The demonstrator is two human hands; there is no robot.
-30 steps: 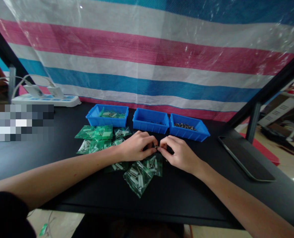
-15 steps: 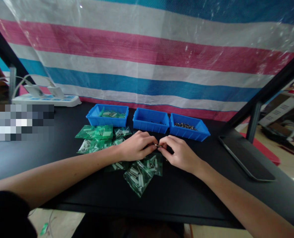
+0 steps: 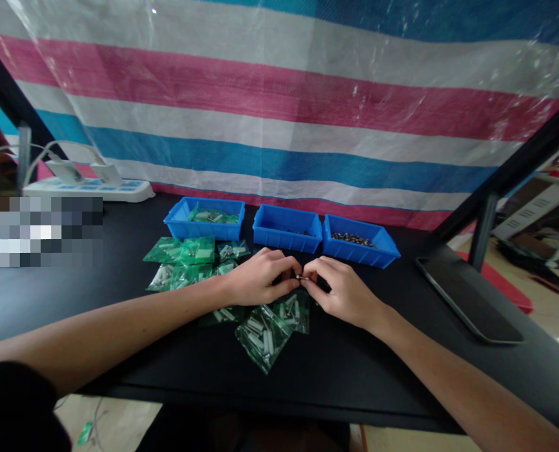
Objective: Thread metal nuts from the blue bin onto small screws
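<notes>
Between the fingertips of both hands is a small metal piece (image 3: 303, 277), too small to make out in detail. My left hand (image 3: 264, 276) pinches its left end; my right hand (image 3: 338, 287) pinches the right end. Green plastic bags (image 3: 264, 339) with white and metal parts lie beneath and in front of my left hand, and more green bags (image 3: 197, 250) are spread behind my left forearm. Three blue bins stand behind the hands: the left bin (image 3: 206, 230) holds green bags, the middle bin (image 3: 286, 239) a few small dark parts, the right bin (image 3: 362, 253) many small metal parts.
A dark phone (image 3: 468, 301) lies on the black table (image 3: 355, 383) at the right. At the back left is a white power strip (image 3: 88, 190) with plugs and cables. A striped sheet (image 3: 270, 113) hangs behind the table, and black frame bars (image 3: 510, 169) slant at both sides.
The fingertips of my left hand have shifted very slightly around the small metal piece, a little more of which shows. Everything else looks the same.
</notes>
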